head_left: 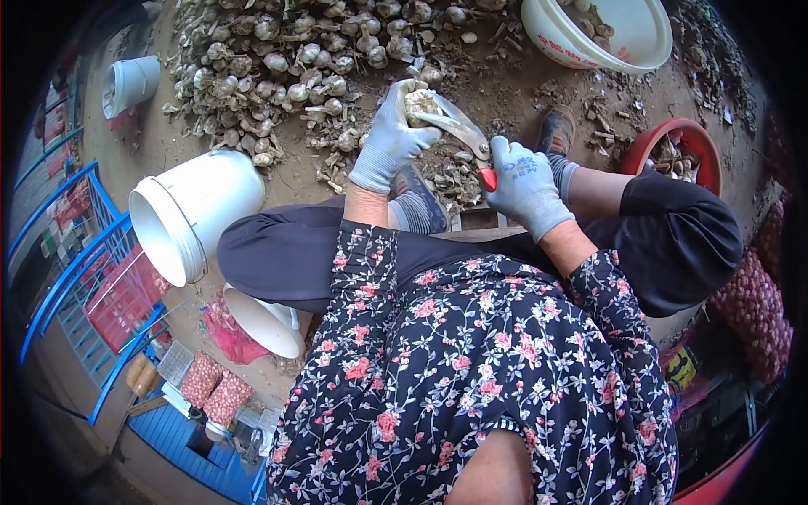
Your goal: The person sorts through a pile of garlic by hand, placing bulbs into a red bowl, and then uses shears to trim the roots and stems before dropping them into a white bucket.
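Above brown dirt (502, 84), garlic bulb (420, 106) inside curled left fingers (427, 135), shears (459, 128) within closed right fingers (502, 153).

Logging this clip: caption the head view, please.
Gloved left hand holds a garlic bulb beside shears in the right hand.

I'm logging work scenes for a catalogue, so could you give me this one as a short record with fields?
left hand: gloved, gripping a garlic bulb
right hand: gloved, closed around the shears
shears: red on the handle, blades at the bulb
ahead: large garlic pile on bare ground
beside left knee: white bucket
ahead to the right: white basin, a few pieces inside
right: red basin, partly filled
unclear: exact cutting point
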A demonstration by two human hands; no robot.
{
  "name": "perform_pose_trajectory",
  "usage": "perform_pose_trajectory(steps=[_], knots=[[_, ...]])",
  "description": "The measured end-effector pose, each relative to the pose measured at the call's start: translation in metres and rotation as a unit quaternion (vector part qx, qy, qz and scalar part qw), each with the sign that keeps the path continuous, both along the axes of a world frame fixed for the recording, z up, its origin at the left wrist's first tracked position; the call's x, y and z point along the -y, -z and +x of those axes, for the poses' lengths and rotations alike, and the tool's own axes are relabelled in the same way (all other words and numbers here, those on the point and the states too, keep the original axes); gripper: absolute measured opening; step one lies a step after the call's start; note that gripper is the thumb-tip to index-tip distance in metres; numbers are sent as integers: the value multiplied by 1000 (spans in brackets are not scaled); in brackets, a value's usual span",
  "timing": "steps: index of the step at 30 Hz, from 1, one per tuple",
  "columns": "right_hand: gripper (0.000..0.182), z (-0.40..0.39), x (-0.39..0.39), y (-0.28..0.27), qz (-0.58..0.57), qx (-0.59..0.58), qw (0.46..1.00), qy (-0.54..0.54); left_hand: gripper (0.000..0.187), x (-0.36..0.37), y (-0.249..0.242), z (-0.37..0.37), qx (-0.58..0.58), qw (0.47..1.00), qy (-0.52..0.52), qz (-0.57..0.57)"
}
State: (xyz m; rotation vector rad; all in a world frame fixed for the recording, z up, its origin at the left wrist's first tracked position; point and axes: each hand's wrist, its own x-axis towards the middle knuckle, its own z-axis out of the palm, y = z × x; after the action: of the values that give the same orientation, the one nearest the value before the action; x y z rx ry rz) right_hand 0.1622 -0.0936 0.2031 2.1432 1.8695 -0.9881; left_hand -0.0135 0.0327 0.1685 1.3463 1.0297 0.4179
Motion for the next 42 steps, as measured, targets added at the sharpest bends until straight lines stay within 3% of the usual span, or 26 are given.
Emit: perform_pose_trajectory(steps=[1, 2, 4, 6, 8, 11, 13, 18, 20, 22, 24, 26, 29, 34, 38, 42], knots=[[40, 0, 1, 4, -9, -22, 1000, 5, 62, -2, 5, -2, -62, 994, 34, 85], [39, 0, 3, 8, -19, -43, 999, 10, 62, -1, 8, -2, -61, 994, 34, 83], [36, -1, 5, 13, -6, -48, 999, 22, 57, 1, 8, 2, -15, 998, -2, -57], [33, -3, 8, 17, -27, -87, 995, 52, 56, 4, 10, 1, -26, 998, -5, -58], [30, -2, 10, 19, -18, -96, 994, 50, 58, 0, 16, -3, 36, 990, -7, -139], [37, 0, 11, 22, -50, -84, 994, 41, 60, -2, 22, -9, 68, 985, -1, -160], [35, 7, 17, 25, -66, -87, 987, 117, 59, -6, 17, -14, 121, 971, 21, -204], [35, 11, 18, 13, -47, -88, 990, 103, 67, -13, 12, -14, 89, 974, 46, -204], [39, 7, 24, 17, 68, -38, 997, 29, 71, -10, 5, -11, 34, 983, 86, -156], [41, 6, 19, 15, 47, -28, 998, 30, 72, -10, 7, -8, 35, 983, 99, -149], [41, 7, 15, 14, -13, -12, 1000, -4, 73, -11, 12, -8, 4, 989, 135, -65], [41, 7, 13, 12, -41, -12, 999, -11, 74, -11, 15, -8, -2, 987, 136, -88], [40, 7, 14, 19, -72, -45, 996, 3, 74, -11, 21, -6, -29, 982, 115, -145], [37, 4, 19, 25, -110, -100, 980, 130, 66, -5, 16, 1, 9, 987, 67, -148], [38, 4, 26, 22, -19, -91, 990, 105, 60, -6, 18, 7, 61, 983, 19, -173], [37, 6, 17, 31, -112, -97, 978, 147, 63, -9, 27, 26, 7, 990, 87, -109]])
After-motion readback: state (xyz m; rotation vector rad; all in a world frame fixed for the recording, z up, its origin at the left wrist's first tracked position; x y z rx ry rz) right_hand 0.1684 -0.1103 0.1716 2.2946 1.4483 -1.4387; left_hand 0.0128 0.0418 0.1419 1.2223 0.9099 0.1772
